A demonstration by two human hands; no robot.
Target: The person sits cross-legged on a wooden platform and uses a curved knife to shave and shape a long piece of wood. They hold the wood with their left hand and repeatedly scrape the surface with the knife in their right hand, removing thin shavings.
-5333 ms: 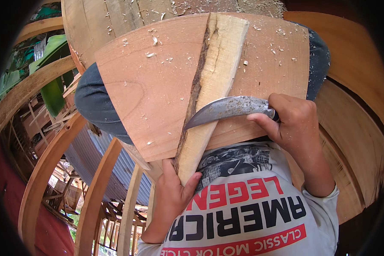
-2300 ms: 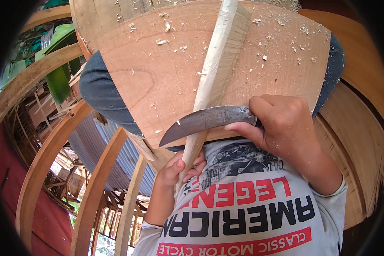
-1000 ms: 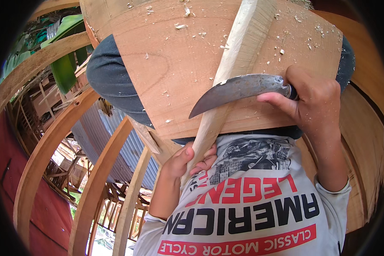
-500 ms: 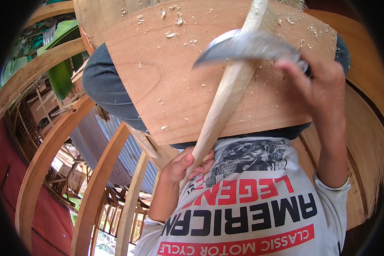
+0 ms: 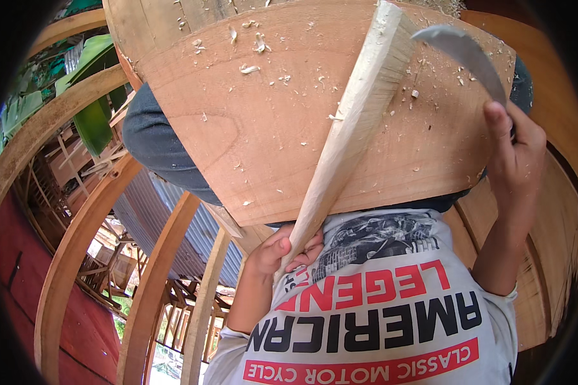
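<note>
At near left, the left hand (image 5: 266, 258) curls tightly around the near end of a long, pale wooden stick (image 5: 350, 125) slanting over a flat, reddish-brown wooden board (image 5: 250, 160); farther right, the right hand (image 5: 519, 151) firmly grips a curved grey metal knife (image 5: 472, 58)

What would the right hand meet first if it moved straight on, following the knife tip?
With its curved knife leading, the right hand would probably meet the pale wooden strip near the far end; depth is unclear, so it might pass above.
</note>
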